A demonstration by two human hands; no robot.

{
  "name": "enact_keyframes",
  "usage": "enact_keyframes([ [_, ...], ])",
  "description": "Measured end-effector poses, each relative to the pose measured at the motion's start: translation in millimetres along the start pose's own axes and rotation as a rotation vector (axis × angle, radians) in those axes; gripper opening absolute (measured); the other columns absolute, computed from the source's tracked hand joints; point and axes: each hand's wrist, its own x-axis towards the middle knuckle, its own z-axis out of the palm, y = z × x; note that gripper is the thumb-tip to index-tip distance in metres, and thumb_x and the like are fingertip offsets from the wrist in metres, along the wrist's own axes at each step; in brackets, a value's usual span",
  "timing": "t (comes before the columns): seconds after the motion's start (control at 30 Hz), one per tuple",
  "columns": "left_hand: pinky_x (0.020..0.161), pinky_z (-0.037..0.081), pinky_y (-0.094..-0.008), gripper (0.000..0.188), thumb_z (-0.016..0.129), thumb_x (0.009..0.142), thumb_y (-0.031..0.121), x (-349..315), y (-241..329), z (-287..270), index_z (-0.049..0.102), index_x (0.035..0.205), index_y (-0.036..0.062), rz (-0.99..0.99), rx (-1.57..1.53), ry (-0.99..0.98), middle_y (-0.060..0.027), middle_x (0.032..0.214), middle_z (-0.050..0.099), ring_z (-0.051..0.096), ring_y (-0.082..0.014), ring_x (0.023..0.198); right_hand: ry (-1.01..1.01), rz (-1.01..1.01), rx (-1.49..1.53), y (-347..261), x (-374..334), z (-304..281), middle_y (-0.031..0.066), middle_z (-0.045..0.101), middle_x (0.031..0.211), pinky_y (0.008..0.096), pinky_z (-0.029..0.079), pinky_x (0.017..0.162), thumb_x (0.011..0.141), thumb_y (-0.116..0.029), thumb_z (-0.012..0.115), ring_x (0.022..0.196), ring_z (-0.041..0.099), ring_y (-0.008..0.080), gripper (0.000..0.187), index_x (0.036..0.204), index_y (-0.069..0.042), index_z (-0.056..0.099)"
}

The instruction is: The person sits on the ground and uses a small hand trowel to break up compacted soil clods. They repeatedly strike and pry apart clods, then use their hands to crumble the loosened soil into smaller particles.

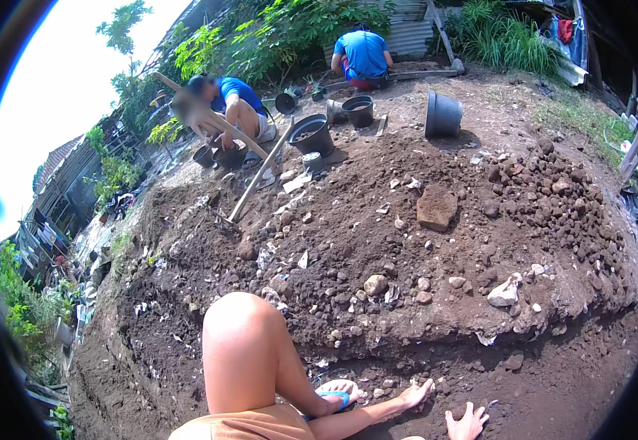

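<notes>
My left hand [414,394] reaches low over the dark soil, just right of my foot in a blue flip-flop [347,398]. Its fingers look stretched out, and I see nothing held in them. Close to the lower edge, my right hand [466,424] is spread with fingers apart on or just above the loose soil [546,400], empty. A small pale scrap lies by its fingertips. My bent left knee [240,315] rises in front of me, with brown shorts [260,425] below.
A soil bank with stones [375,284] and a reddish block [436,207] rises ahead. A long-handled tool [262,172] leans there. Black pots [312,136] and a tipped bucket [444,115] stand farther off. Two people in blue, one person [240,95] and another person [364,55], crouch beyond.
</notes>
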Motion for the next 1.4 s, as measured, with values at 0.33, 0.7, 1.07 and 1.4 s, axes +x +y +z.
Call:
enact_keyframes([
  [0.33,0.057,0.053,-0.0326,0.042,0.054,0.105,0.046,16.6,-40.7,-19.9,0.068,0.103,0.0064,0.136,-0.128,-0.112,-0.0034,0.072,0.063,0.062,-0.0124,0.059,-0.167,0.058,0.599,-23.5,-1.7,-10.3,0.0191,0.071,0.109,0.0481,0.055,0.090,0.085,-0.035,0.077,0.098,0.068,0.0391,0.060,0.136,-0.007,0.061],
  [0.7,0.059,0.051,-0.0371,0.082,0.040,0.100,0.076,-18.8,-23.1,-33.1,0.068,0.069,0.0052,-0.063,0.099,0.160,-0.0085,0.061,0.067,0.065,-0.0161,0.060,0.058,1.327,2.446,17.4,-70.7,-25.8,0.0052,0.067,0.098,0.0219,0.049,0.044,0.091,-0.047,0.067,0.073,0.062,0.0176,0.048,0.116,-0.005,0.067],
  [1.07,0.055,0.042,-0.0240,0.033,0.061,0.107,0.037,2.0,0.6,-24.5,0.070,0.108,0.0049,0.153,-0.073,0.057,-0.0008,0.078,0.070,0.057,-0.0069,0.062,0.293,0.037,2.375,46.8,95.9,-180.8,0.0294,0.039,0.158,0.0481,0.060,0.101,0.108,-0.049,0.047,0.133,0.056,0.0449,0.070,0.165,-0.017,0.022],
  [1.4,0.062,0.046,-0.0281,0.042,0.068,0.102,0.043,11.2,23.2,-20.6,0.075,0.099,0.0014,0.228,0.294,0.145,-0.0070,0.081,0.076,0.060,-0.0099,0.065,0.029,0.180,0.198,95.7,78.5,38.1,0.0194,0.055,0.147,0.0644,0.034,0.116,0.090,-0.054,0.073,0.146,0.042,0.0389,0.067,0.146,-0.020,0.059],
])
